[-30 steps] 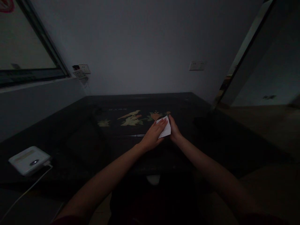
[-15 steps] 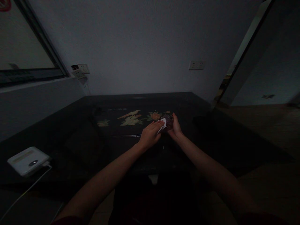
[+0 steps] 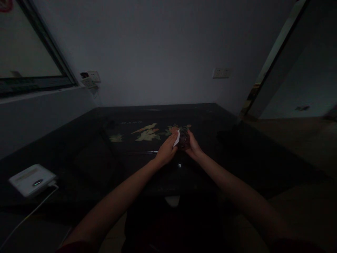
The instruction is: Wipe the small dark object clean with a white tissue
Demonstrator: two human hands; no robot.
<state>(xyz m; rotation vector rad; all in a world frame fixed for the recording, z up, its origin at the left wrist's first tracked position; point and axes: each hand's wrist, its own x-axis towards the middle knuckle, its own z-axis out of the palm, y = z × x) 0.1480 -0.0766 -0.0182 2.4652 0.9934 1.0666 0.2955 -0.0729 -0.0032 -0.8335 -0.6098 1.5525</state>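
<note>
Over the dark table, my right hand is closed round the right side of a small, dark, shiny, glass-like object; poor light hides its exact kind. My left hand presses a folded white tissue against the object's left side. The left fingers are together, pointing away from me, with the tissue between them and the object. Both hands are close together, near the orange flower in the tabletop picture.
The dark glossy table reaches back to the wall. At its left stands a white box-shaped device with a white cable. Wall sockets sit above the table, a window is at left, and a doorway is at right.
Both hands have shifted slightly left with the glass-like object. The object has turned, and the tissue now lies along its left side rather than over its upper front.
</note>
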